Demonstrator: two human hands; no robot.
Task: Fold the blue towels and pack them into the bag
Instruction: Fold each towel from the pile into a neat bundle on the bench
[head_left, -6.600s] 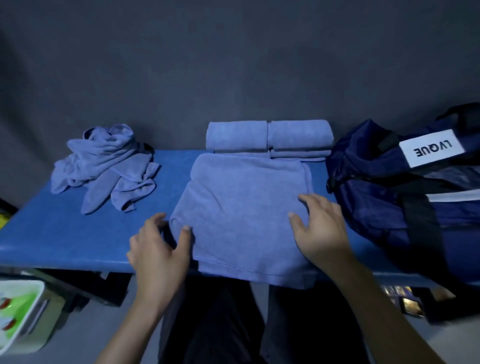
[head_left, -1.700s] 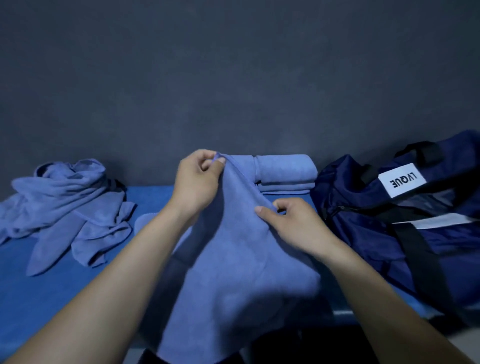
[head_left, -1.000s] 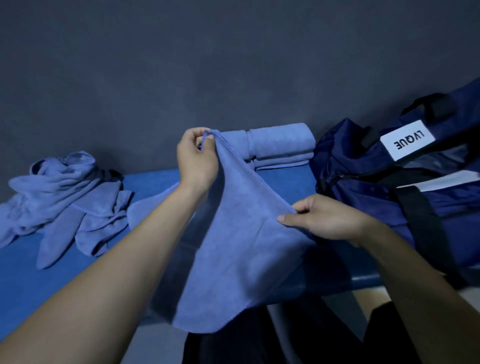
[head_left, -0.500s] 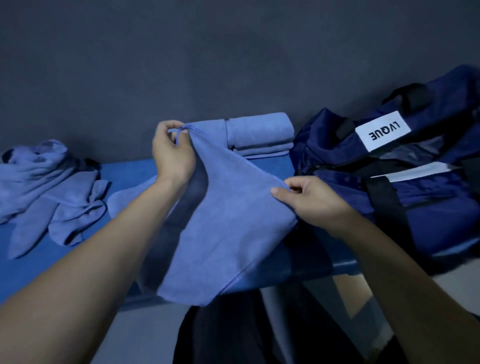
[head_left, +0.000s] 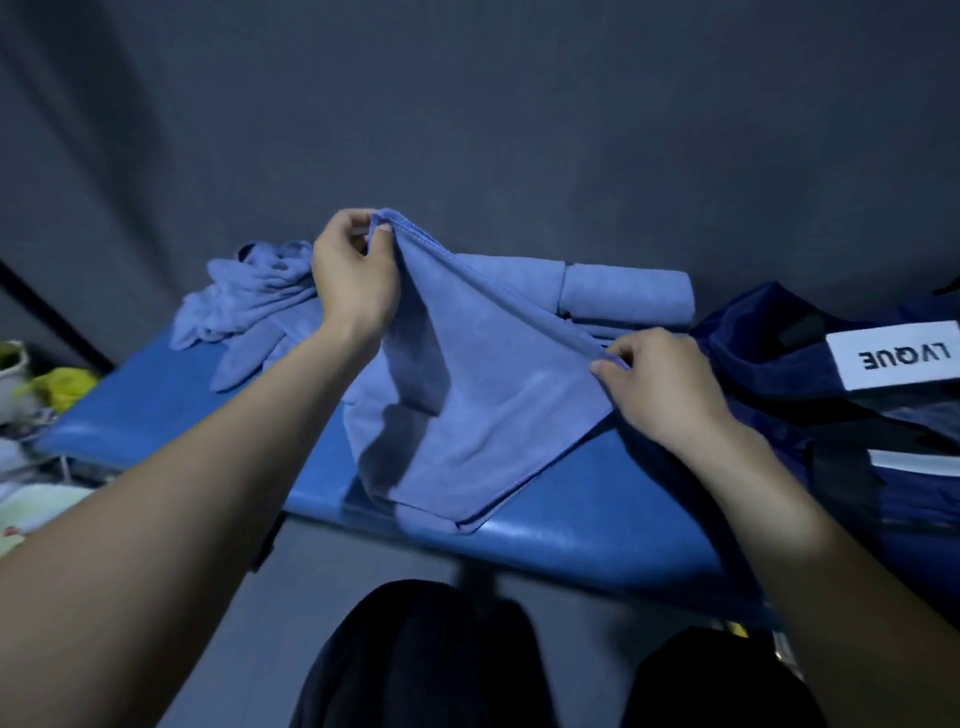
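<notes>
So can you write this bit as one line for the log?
step: folding | left hand: pinches towel corner, raised | right hand: pinches other corner, low | towel bottom: on bench | bag: right

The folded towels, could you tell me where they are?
The folded towels sit at the table's back edge, between the crumpled pile and bag.

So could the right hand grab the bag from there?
Probably yes. The right hand sits right beside the bag with nothing between them, but it is pinching the towel, so it would have to let go first.
</notes>
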